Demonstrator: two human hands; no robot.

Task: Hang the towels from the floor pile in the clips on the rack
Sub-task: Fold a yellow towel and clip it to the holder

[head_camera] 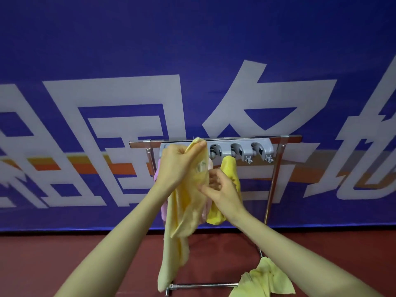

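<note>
**One corner up at the bar, open clip just to its right**

I have the left hand (177, 161) high, its fingers pinched on the top corner of the towel (184, 211). That corner touches the upper edge of the clip bar (263, 150) on the rack (276, 181). The towel's long axis runs straight down from there, and its tail hangs near the rack's foot.

The right hand (220, 189) sits lower, against the towel's right edge about midway down. Its fingers are curled, but I cannot tell whether they grip the cloth or only touch it.

The nearest free clip (215, 150) lies just right of the raised corner. The left hand is nearer to it, so I judge the next move to be a short shift rightward and down into the jaws.

A yellow towel (230, 170) and a pink towel (163, 211) already hang behind. The pile (265, 279) lies on the floor, low right.
</note>
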